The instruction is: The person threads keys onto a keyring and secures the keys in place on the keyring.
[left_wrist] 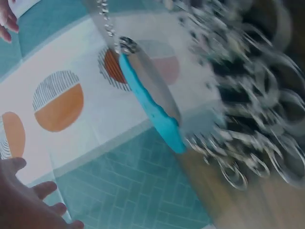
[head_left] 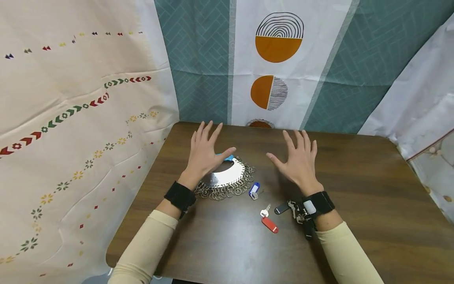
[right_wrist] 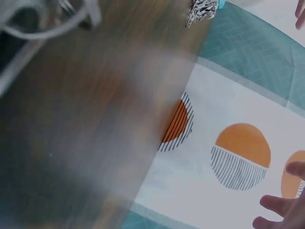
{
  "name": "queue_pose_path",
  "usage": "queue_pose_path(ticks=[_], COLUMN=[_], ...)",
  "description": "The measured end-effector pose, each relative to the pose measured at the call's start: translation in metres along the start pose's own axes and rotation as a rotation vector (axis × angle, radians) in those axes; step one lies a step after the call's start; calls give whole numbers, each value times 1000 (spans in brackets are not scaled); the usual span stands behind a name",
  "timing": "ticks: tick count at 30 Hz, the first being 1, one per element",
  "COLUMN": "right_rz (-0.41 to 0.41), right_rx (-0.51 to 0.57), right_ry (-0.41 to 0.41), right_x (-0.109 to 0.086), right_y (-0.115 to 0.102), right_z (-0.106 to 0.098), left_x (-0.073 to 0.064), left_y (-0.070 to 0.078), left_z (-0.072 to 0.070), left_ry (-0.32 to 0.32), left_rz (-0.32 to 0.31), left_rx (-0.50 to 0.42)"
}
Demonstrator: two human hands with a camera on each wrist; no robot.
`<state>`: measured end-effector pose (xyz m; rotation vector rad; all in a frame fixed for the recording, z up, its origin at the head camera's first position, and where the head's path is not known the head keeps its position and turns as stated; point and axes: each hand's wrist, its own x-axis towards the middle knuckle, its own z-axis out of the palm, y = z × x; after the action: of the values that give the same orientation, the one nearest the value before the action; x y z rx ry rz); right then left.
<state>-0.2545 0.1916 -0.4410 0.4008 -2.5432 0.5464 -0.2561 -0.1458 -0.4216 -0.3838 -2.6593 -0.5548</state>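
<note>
While the left hand (head_left: 205, 156) and right hand (head_left: 298, 161) hover empty, fingers spread wide, the crescent key-ring holder (head_left: 232, 175) lies on the wooden table (head_left: 372, 185) below the left, the nearer hand, long axis roughly side to side; blue-tagged key (head_left: 254, 190) just right of it.

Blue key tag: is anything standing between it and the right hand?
Nothing visible is: in the head view, no object shows between the right hand and the blue key tag. The red tag and the dark tag lie lower in that picture, off the path.
</note>
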Motion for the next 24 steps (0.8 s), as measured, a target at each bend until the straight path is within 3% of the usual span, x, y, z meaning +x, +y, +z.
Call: queue_pose_path(ticks=[4, 8, 16, 24], right_rz=[18, 41, 78, 74], right_rx=[-15, -23, -71, -63], right_ry=[-34, -85, -152, -183], right_x=[-11, -21, -34, -40], right_y=[-1, -3, 5, 5], right_z=[-1, -3, -7, -4], left_x=[0, -4, -15, -32], left_y=[11, 20, 40, 43], left_z=[9, 19, 34, 42], left_ry=[-67, -129, -160, -180], left_rz=[-37, -101, -121, -141], left_rx=[86, 114, 92, 98])
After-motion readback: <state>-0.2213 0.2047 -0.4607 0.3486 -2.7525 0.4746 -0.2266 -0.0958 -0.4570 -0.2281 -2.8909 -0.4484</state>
